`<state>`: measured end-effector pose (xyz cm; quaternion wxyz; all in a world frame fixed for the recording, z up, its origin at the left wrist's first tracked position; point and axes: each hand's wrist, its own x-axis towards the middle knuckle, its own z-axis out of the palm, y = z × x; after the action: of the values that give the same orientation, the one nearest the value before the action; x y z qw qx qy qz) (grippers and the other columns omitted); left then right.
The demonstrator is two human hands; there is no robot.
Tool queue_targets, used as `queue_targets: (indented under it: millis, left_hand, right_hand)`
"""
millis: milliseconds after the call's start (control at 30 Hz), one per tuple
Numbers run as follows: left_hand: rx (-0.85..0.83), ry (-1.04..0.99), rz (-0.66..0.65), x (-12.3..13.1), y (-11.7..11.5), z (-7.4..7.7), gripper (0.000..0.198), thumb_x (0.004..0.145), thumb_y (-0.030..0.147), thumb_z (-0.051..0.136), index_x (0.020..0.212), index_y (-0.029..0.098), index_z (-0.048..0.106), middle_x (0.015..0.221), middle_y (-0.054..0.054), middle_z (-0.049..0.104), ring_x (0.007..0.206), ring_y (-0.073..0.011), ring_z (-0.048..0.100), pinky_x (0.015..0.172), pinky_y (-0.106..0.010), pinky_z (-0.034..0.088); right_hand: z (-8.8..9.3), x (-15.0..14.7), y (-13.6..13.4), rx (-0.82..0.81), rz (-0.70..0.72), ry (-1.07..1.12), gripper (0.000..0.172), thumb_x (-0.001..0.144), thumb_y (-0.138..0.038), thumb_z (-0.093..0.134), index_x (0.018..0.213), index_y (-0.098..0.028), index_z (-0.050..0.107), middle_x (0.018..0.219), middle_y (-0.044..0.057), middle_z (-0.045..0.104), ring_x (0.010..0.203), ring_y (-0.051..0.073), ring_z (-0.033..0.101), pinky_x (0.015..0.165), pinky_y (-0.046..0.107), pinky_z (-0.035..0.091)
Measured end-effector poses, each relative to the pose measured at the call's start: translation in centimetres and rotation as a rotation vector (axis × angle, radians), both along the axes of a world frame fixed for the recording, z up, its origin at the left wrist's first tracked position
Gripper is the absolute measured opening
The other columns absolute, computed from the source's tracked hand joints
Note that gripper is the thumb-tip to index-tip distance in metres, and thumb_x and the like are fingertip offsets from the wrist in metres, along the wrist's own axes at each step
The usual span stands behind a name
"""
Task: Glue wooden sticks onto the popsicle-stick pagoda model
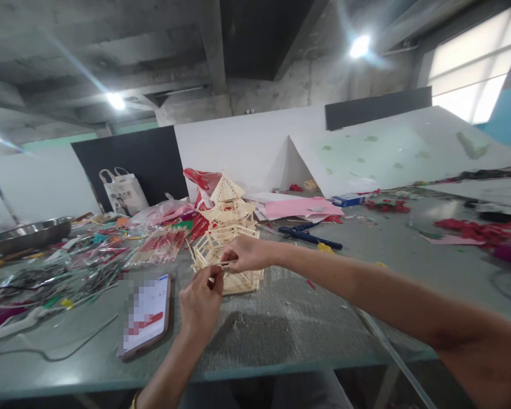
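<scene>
A tiered model tower of pale wooden sticks [226, 216] stands upright on the table. In front of its lower tiers, my left hand [202, 289] has its fingers pinched at one end of a thin pale stick [225, 263]. My right hand [244, 254] is closed on the same stick, just to the right and slightly higher. The two hands nearly meet and cover part of the model's base. Whether the stick touches the model cannot be made out.
Left of my left hand lies a phone [147, 315]. Bagged sticks [159, 247], cables and a metal bowl [32, 234] fill the left side. Behind the right forearm are a dark blue tool [310, 234], pink sheets [298, 208] and red scraps [472, 232].
</scene>
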<state>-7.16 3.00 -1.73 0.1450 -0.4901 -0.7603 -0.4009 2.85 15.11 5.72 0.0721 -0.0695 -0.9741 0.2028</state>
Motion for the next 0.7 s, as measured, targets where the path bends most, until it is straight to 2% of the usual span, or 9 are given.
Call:
queue_targets:
  millis: [333,700]
  left_hand:
    - [-0.037,-0.072,-0.043,0.24,-0.33,0.35,0.02,0.08,0.025,0.047,0.086,0.021,0.065,0.081,-0.002,0.071,0.075,-0.0166,0.066,0.062,-0.024,0.043]
    - [-0.05,-0.078,-0.025,0.25,-0.26,0.34,0.019,0.08,0.025,0.047,0.083,0.022,0.065,0.077,-0.001,0.071,0.071,-0.0155,0.065,0.059,-0.023,0.041]
  right_hand:
    - [-0.41,-0.08,0.43,-0.025,0.015,0.025,0.021,0.065,-0.009,0.056,0.082,-0.01,0.068,0.065,-0.003,0.06,0.059,0.006,0.05,0.051,0.013,0.032]
    - [-0.26,0.02,0.38,-0.061,0.049,0.03,0.022,0.065,-0.007,0.054,0.081,-0.008,0.069,0.057,-0.004,0.052,0.054,0.005,0.044,0.047,0.013,0.03]
